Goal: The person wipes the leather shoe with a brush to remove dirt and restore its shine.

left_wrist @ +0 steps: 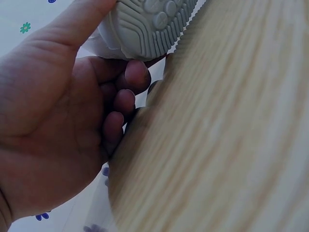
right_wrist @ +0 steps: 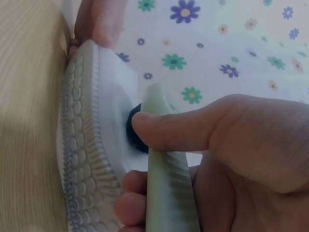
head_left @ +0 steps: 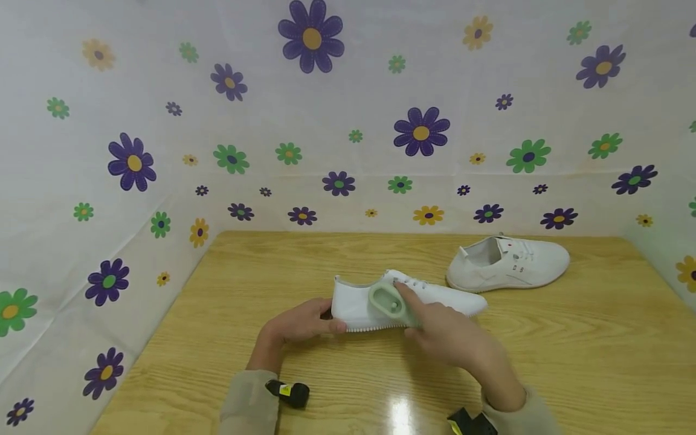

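Observation:
A white lace-up shoe (head_left: pixel 350 302) is tilted on its side, its toe pointing right and its ridged sole (right_wrist: pixel 79 140) turned toward the person. My left hand (head_left: pixel 304 320) grips the heel, thumb on the near side; in the left wrist view its other fingers curl under the heel (left_wrist: pixel 113 36). My right hand (head_left: pixel 448 335) holds a pale green shoe brush (right_wrist: pixel 169 193) by its handle against the shoe's side. Between brush and shoe, the right wrist view shows a dark round pad (right_wrist: pixel 131 128). The shoe's far side is hidden.
A second white shoe (head_left: pixel 535 263) rests at the back right of the wooden table (head_left: pixel 587 350), toe to the right. A white flower-patterned cloth (head_left: pixel 348 109) stands behind the table and along its sides. Black devices (head_left: pixel 296 394) are strapped at both wrists.

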A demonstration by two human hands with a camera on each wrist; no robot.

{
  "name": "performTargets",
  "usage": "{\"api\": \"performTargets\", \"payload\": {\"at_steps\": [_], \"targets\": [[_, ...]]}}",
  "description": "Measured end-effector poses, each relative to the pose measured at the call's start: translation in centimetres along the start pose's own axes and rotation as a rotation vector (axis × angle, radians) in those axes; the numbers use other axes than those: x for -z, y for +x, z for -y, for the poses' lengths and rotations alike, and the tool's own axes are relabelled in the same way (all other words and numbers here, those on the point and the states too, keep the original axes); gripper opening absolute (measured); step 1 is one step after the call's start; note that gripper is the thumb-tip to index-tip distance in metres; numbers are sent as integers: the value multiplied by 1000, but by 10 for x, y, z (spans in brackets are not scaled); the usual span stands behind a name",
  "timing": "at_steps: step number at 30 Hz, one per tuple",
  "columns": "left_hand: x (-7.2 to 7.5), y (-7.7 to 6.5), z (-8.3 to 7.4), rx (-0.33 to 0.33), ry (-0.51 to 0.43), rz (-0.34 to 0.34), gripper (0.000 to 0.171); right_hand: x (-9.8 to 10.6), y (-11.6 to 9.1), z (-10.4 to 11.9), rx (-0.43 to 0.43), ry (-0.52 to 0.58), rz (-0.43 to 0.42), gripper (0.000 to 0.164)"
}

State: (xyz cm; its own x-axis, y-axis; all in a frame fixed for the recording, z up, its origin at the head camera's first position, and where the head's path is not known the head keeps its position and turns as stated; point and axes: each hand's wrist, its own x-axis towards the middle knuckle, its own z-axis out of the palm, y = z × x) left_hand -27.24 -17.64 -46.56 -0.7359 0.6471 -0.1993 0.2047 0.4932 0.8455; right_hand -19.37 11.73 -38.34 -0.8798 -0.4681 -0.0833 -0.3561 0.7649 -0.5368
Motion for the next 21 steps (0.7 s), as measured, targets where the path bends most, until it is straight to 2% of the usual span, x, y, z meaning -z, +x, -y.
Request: {"api": "performTargets", "payload": {"at_steps": [5,12,17,21], "targets": [[-1,1,0,-25,-14,13,64,-2,-2,2,30,33,52,71],[0,1,0,-9,-2,14,66,6,-6,-4,-28,9,0,73],[0,1,1,-7,-6,16,62,-3,0,2,-2,24,37,73],[0,0,2,-23,-19,19,59,0,-1,-2,12,45,55,74]]}}
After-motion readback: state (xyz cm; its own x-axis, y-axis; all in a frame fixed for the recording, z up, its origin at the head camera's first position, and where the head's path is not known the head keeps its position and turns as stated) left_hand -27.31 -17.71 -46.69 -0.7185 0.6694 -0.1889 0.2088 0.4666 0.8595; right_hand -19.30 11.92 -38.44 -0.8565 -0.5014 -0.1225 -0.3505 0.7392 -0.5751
